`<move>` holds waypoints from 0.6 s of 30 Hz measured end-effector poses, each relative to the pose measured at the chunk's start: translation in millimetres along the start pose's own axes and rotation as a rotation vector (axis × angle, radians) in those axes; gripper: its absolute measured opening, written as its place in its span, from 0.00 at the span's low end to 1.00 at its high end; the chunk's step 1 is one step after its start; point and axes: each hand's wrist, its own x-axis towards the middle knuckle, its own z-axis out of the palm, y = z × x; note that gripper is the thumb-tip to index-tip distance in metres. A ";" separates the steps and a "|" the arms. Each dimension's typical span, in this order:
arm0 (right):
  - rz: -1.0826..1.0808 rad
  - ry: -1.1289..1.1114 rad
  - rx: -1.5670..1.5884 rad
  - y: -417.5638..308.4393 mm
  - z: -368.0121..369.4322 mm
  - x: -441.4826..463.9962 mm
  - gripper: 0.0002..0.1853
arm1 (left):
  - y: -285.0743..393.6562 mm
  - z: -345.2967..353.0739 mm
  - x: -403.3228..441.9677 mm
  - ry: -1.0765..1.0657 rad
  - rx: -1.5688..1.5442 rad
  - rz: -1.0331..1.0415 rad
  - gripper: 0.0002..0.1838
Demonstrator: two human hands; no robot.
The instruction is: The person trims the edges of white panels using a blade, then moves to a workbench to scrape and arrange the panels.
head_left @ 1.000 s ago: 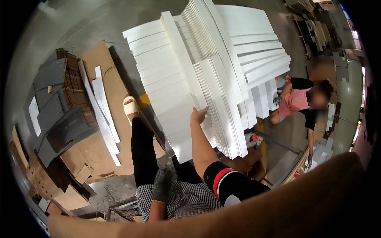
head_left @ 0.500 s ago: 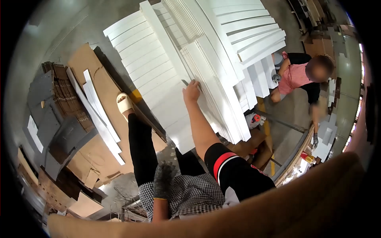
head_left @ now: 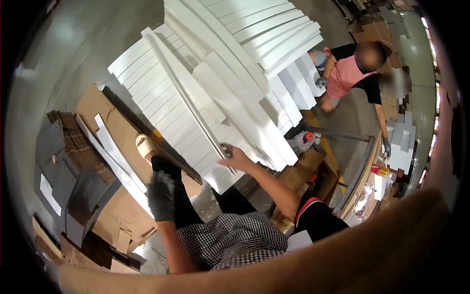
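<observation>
My right hand (head_left: 234, 159), bare, is closed around the near end of a long, narrow white board (head_left: 183, 95). The board is tilted up and runs away from me over a stack of white boards (head_left: 156, 90). At my right fingers is a small dark thing I cannot make out. Beside the held board, more white boards (head_left: 245, 132) lie lengthwise in a layered pile. My left hand (head_left: 161, 196), in a dark grey glove, hangs left of my checked apron near my leg. Its fingers are blurred, and no object shows in it.
Cardboard sheets (head_left: 110, 206), loose white strips (head_left: 117, 157) and dark grey panels (head_left: 49, 152) lie to my left. A co-worker (head_left: 350, 78) in a pink apron crouches at the right beyond the pile. A metal frame (head_left: 360, 164) and an open carton (head_left: 308, 176) stand nearer on that side.
My right hand has come back toward me and now grips the narrow board, which has lifted and tilted. My gloved left hand has swung out to the left. The whole view has shifted.
</observation>
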 end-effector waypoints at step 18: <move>-0.188 -0.193 -0.949 -49.9 -219.4 -19.2 0.33 | 33.8 -84.7 -42.8 0.077 1.105 0.383 0.33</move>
